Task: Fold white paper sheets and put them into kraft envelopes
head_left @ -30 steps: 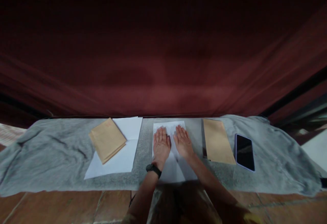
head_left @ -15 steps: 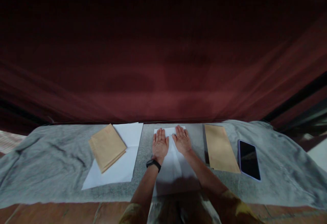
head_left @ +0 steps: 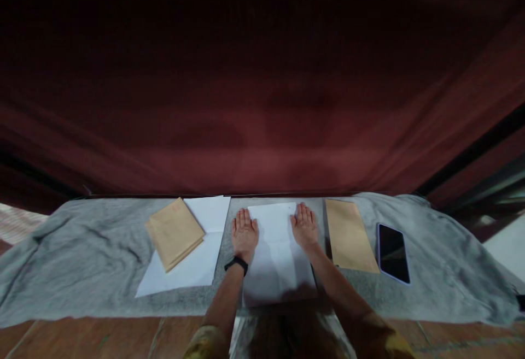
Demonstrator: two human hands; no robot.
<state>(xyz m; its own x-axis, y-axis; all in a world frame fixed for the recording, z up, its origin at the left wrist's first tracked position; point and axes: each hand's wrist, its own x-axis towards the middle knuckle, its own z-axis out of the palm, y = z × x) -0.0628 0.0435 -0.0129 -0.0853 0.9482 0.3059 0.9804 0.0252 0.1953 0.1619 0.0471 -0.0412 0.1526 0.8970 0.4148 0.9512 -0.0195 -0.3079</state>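
Observation:
A creased white sheet of paper [head_left: 274, 255] lies flat on the grey cloth, straight in front of me. My left hand [head_left: 245, 234] rests palm down over its left edge, fingers stretched out and a dark band on the wrist. Over the right edge lies my right hand [head_left: 305, 227], also flat with its fingers extended. Neither hand grips anything. Just right of my right hand is a brown envelope [head_left: 351, 236].
Several brown envelopes [head_left: 175, 233] lie stacked on more white paper [head_left: 192, 277] at the left. A phone [head_left: 392, 253] with a light purple case sits at the right. Grey cloth [head_left: 102, 271] covers the surface, and a dark red panel [head_left: 262, 168] rises behind it.
Both hands have slid apart, the left one leftward and the right one rightward, from the middle of the white sheet to its side edges. More of the sheet shows between them.

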